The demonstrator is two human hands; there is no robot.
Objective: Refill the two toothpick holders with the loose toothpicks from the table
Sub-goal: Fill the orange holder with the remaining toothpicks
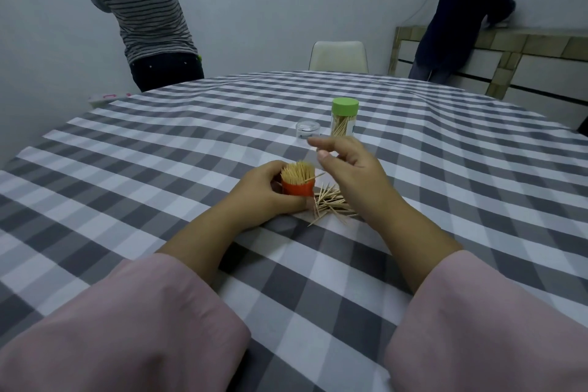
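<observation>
The left hand (pixel 270 191) is wrapped around the orange toothpick holder (pixel 297 188) near the middle of the checked tablecloth (pixel 159 169), fingers curled round its far side and thumb along the near side, keeping it upright on the cloth. The holder is packed, a dense brush of toothpick tips (pixel 297 172) standing above its rim, with one stick leaning out over the edge toward three o'clock. The right hand (pixel 346 165) hovers above and just to the three o'clock side of that holder, off the cloth, thumb and forefinger brought close together and the other fingers loosely bent; whether a toothpick sits in that pinch is hard to say, since nothing clear shows between the tips. Below the right hand, touching the holder's base on its four o'clock side, lies the loose pile of toothpicks (pixel 331 204), fanned out in a messy heap on the cloth. At twelve o'clock from the hands stands the second holder, a clear tube with a green cap (pixel 345 116), upright and partly filled with sticks. Just beside it at its nine o'clock sits a clear plastic lid (pixel 308 130). Pink sleeves (pixel 127 328) cover both forearms. Beyond the table are a white chair (pixel 339 56) and two people standing with their backs turned.
</observation>
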